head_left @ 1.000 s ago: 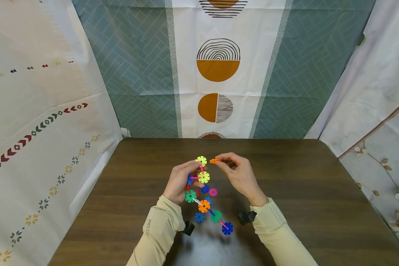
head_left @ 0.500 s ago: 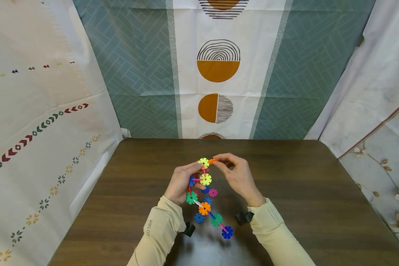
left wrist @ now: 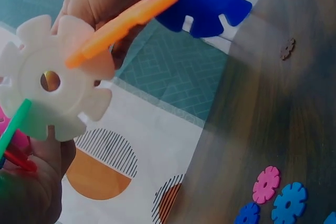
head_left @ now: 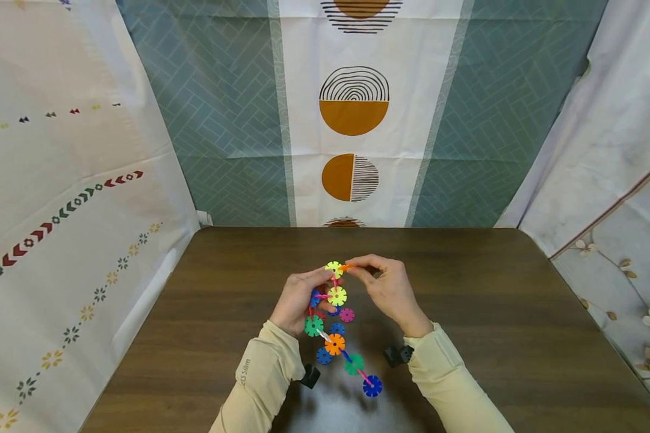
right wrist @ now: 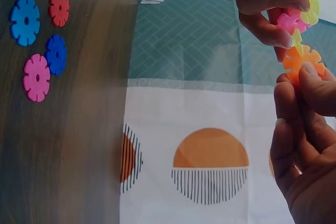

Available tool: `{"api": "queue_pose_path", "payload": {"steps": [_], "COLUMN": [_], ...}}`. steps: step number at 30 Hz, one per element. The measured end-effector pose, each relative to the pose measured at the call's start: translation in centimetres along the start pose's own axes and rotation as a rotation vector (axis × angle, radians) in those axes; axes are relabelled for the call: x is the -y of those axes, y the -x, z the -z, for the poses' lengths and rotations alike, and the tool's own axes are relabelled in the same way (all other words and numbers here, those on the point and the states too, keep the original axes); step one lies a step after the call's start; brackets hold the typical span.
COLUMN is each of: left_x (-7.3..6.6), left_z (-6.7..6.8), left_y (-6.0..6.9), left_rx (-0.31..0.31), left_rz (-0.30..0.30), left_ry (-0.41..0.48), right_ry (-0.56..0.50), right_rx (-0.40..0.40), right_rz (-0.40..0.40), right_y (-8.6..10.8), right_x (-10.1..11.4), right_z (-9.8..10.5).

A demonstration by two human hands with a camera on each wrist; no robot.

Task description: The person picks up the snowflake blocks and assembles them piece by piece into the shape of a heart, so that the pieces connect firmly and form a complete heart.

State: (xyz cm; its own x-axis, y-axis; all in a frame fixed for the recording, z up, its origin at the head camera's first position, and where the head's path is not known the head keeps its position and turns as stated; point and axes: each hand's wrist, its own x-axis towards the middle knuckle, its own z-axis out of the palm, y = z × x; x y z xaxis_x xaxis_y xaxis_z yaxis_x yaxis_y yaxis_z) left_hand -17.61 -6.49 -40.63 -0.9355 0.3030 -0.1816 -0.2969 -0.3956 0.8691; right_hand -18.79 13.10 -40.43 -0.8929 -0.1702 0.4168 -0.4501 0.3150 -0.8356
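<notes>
Over the table, my left hand (head_left: 298,297) grips a chain of slotted, flower-shaped plastic discs, pinching it near the top yellow disc (head_left: 333,269). The chain runs down through a green disc (head_left: 313,326) and an orange disc (head_left: 334,344) to a dark blue disc (head_left: 372,386) at its lower end. My right hand (head_left: 392,291) pinches a loose orange disc (right wrist: 302,59) between thumb and fingers; its edge meets the yellow disc's right rim. Large in the left wrist view hangs a white disc (left wrist: 37,95) of the chain. My left fingers partly hide the middle of the chain.
Several loose discs lie on the brown table (head_left: 206,337), among them a pink one (head_left: 346,315), a blue one (head_left: 324,356) and a red one (right wrist: 59,8). Patterned cloths hang behind the table (head_left: 227,120) and at both sides.
My right hand has brought the orange disc leftward against the top yellow disc. My left hand and the chain have shifted slightly right and toward me.
</notes>
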Motion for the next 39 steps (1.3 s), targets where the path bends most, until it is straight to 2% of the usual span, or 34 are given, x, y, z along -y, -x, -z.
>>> {"api": "queue_pose_path", "payload": {"steps": [9, 16, 22, 30, 34, 39], "left_x": [0.2, 0.2, 0.0, -0.3, -0.3, -0.3], "left_z": [-0.1, 0.0, 0.2, 0.6, 0.8, 0.9], "left_y": [-0.1, -0.1, 0.0, 0.1, 0.1, -0.1], "left_rx": [-0.005, -0.046, -0.079, -0.072, -0.071, -0.068], "left_rz": [-0.013, -0.027, -0.039, -0.05, -0.051, -0.045], "left_ry": [-0.006, -0.045, -0.049, -0.059, -0.074, -0.105], "right_ry": [-0.028, -0.017, 0.135, 0.423, 0.508, 0.544], "right_rx": [0.008, 0.031, 0.064, 0.321, 0.4, 0.403], "right_rz": [-0.031, -0.071, -0.15, -0.404, -0.489, -0.535], "right_y": [0.2, 0.7, 2.2, 5.1, 6.1, 6.8], "right_x": [-0.1, -0.9, -2.1, -4.6, -6.2, -7.9], "right_z": [-0.1, 0.4, 3.5, 9.1, 10.0, 9.7]}}
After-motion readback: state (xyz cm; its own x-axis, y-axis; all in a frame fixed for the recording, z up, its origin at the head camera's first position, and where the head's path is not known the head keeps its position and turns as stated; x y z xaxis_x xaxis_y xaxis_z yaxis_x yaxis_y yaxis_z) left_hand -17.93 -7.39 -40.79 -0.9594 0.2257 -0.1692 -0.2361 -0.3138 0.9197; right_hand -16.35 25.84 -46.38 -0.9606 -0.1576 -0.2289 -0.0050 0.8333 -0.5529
